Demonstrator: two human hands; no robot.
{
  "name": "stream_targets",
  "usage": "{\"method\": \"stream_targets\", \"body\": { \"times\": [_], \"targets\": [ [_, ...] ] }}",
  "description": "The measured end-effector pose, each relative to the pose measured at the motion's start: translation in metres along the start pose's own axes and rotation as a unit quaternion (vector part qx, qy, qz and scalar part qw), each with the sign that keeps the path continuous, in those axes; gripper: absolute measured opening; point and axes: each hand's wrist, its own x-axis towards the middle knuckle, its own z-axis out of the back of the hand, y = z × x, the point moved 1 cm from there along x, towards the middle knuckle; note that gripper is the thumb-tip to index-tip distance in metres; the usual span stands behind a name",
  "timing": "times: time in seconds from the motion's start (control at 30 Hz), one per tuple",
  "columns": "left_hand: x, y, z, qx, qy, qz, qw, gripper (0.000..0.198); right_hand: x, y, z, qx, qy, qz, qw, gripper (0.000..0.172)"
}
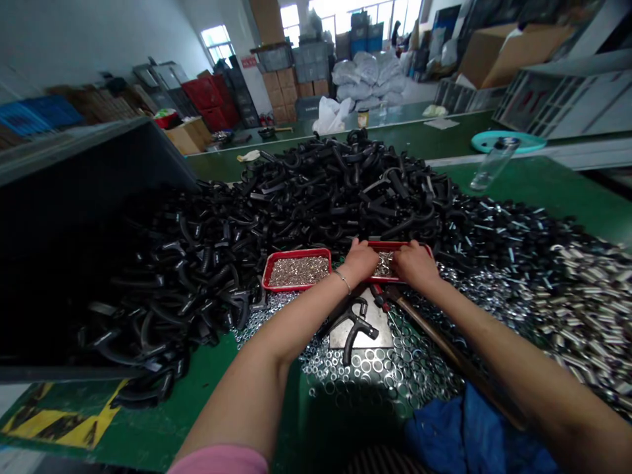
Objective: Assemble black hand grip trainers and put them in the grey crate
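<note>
My left hand (pixel 361 259) is at the left end of the right-hand red tray (pixel 430 251), its fingers curled and partly hidden. Inside the same tray, the fingers of my right hand (pixel 415 264) are pinched together among small metal pieces (pixel 384 264); whatever either hand grips is too small to make out. A second red tray (pixel 265 276), filled with tiny metal parts (pixel 299 270), sits to the left. Below the hands, a black curved plastic handle part (pixel 353 329) lies on a metal plate (pixel 340 339). Beside it are a red-handled tool (pixel 380 299) and a hammer with a wooden handle (pixel 439 339).
A large heap of black handle parts (pixel 345 178) rises behind the trays, beside a dark crate (pixel 162 151) at left. Metal rings (pixel 378 378) are scattered in front. Metal sleeves (pixel 592 303), black pieces with bolts (pixel 513 230) and a clear bottle (pixel 494 164) are at right.
</note>
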Motion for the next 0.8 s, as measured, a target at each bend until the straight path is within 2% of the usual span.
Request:
{"method": "stream_targets", "body": {
  "times": [0.1, 0.2, 0.27, 0.43, 0.53, 0.6, 0.67, 0.73, 0.8],
  "targets": [
    [-0.002, 0.002, -0.010, -0.011, -0.020, 0.007, 1.000, 0.023, -0.004, -0.003, -0.003, 0.009, -0.012, -0.005, 1.000, 0.017],
    [-0.010, 0.003, -0.014, -0.035, -0.052, 0.012, 0.998, 0.025, -0.009, -0.006, -0.008, 0.080, -0.062, -0.026, 0.995, 0.017],
    [-0.012, 0.002, -0.014, -0.045, -0.068, 0.021, 0.996, 0.025, -0.011, -0.007, -0.011, 0.153, -0.091, -0.033, 0.983, 0.016],
    [-0.020, -0.004, -0.004, -0.049, -0.116, 0.066, 0.990, 0.025, -0.013, -0.006, -0.008, 0.248, -0.087, -0.067, 0.963, 0.011],
    [-0.051, 0.000, 0.002, -0.117, -0.164, 0.083, 0.976, 0.023, -0.020, -0.009, 0.004, 0.289, -0.116, -0.102, 0.945, 0.015],
    [-0.083, 0.005, 0.003, -0.215, -0.189, 0.102, 0.953, 0.019, -0.029, -0.005, 0.014, 0.307, -0.116, -0.080, 0.941, 0.018],
    [-0.117, 0.006, 0.000, -0.323, -0.191, 0.128, 0.918, 0.013, -0.040, 0.007, 0.021, 0.327, -0.077, -0.027, 0.941, 0.019],
    [-0.144, 0.003, -0.005, -0.396, -0.169, 0.159, 0.888, 0.007, -0.050, 0.025, 0.024, 0.349, -0.014, 0.022, 0.937, 0.019],
    [-0.161, -0.004, -0.011, -0.420, -0.148, 0.179, 0.877, 0.008, -0.055, 0.043, 0.023, 0.344, 0.030, 0.062, 0.936, 0.018]
  ]
}}
